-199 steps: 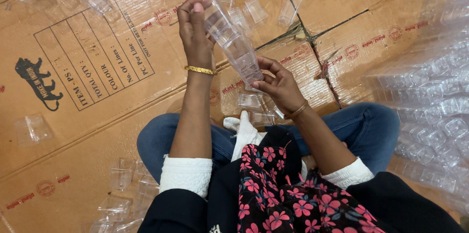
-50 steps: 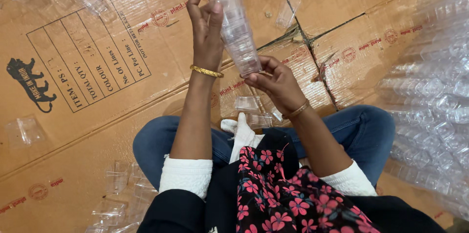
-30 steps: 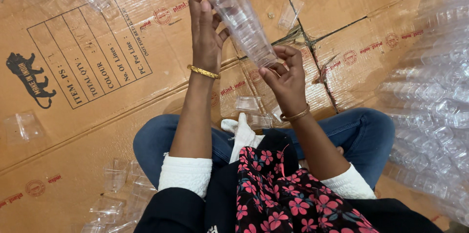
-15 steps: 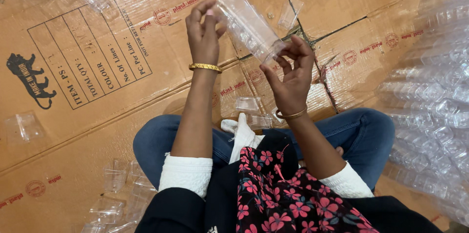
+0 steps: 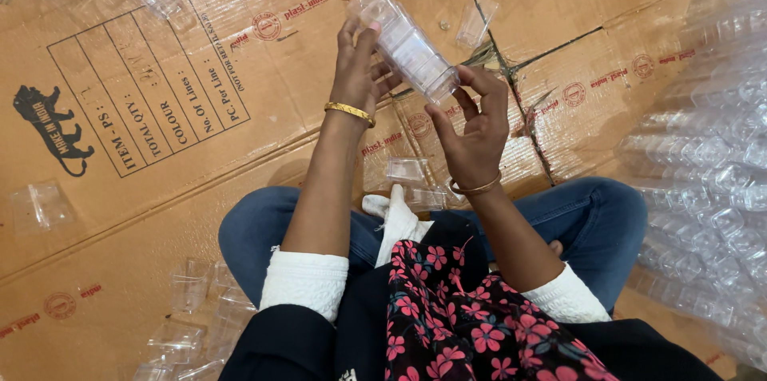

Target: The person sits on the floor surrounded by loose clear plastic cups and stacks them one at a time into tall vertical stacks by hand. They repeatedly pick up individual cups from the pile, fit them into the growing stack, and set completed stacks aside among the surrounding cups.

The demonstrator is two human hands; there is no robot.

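Mid-stacking, by the look of it: a stack (image 5: 403,41) of clear plastic cups held tilted above the flattened cardboard (image 5: 200,149) that covers the floor. Left hand (image 5: 359,69) curled around the stack's middle from the side, fingers closed on it, gold bangle at the wrist. Right hand (image 5: 471,129) at the stack's lower end, thumb and fingertips pinching the rim there, palm half open. Done so far, judging from the scene: a large pile of nested stacks (image 5: 711,173) heaped to the right of the cardboard, well apart from the held stack. Left to do, it seems: many loose cups (image 5: 192,301) scattered on the cardboard near the left knee, a single one (image 5: 40,205) farther left, a few more (image 5: 407,173) just below the hands, and others along the cardboard's far edge. Hard to tell how many cups the held stack has.
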